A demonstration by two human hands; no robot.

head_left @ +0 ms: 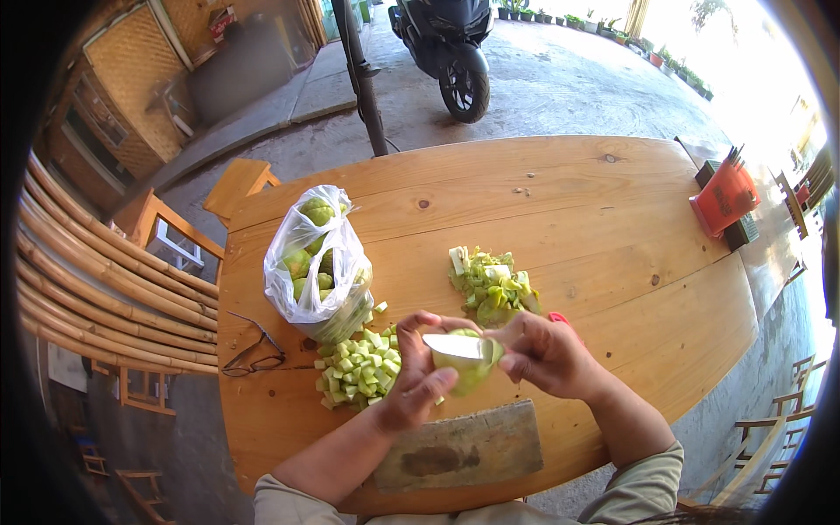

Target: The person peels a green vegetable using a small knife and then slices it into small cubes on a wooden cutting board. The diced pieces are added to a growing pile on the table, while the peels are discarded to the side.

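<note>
At the near edge of a round plank table (612, 219), a worn rectangular wooden cutting board (459, 448) lies just below a person's two bare hands. The left hand (418, 378) cups a pale green fruit (471, 366), fingers curled around it, while the right hand (547, 352) grips a knife (457, 346) whose broad steel blade rests flat across the fruit's top. Just left of the hands sits a heap of diced green cubes (359, 369); beyond the hands, a looser pile of peelings and scraps (492, 285). A thin, crinkled clear plastic bag (317, 267) holding whole green fruits stands behind the cubes, and a pair of dark-rimmed spectacles (254, 350) rests near the table's left rim. The tabletop is smooth, honey-coloured wood with visible knots. An orange container (724, 198) sits at its far right edge. Bamboo poles (96, 280) curve along the left, and a black motor scooter (451, 48) is parked on the bare concrete floor (560, 79) beyond.
</note>
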